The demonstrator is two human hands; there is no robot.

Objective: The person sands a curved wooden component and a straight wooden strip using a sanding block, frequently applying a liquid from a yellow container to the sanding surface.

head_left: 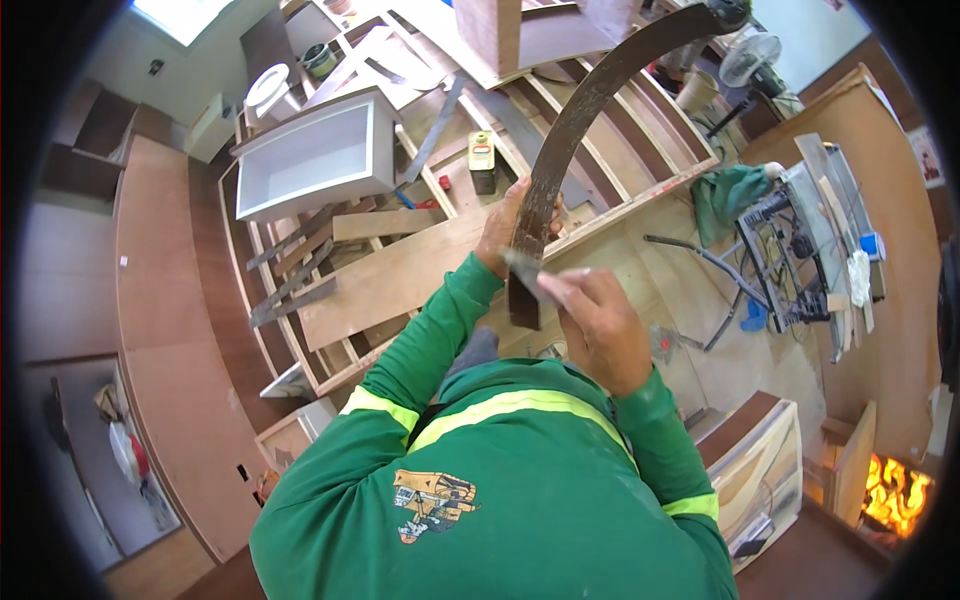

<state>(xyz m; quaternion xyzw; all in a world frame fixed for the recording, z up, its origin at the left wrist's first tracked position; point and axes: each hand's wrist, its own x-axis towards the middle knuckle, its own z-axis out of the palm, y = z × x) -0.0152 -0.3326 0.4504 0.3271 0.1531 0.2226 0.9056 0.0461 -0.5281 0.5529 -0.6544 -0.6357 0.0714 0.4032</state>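
Note:
A long dark brown strip [572, 125] with pale scuffs runs from in front of my chest up to the top right, curved in this wide view. My left hand [498, 232] is closed around its lower part, fingertips showing past the right edge. In my right hand [608, 335] is a flat-bladed scraper [526, 274], its grip mostly hidden by the fingers. The blade lies across the strip just below my left hand. Whether it presses on the surface, I cannot tell.
A large wooden frame [640, 212] with slats and loose boards lies ahead. On it are a yellow can [482, 160] and a grey open box [318, 160]. A bench machine [790, 255] stands right, near a fan [750, 60]. Orange flames [895, 497] show at lower right.

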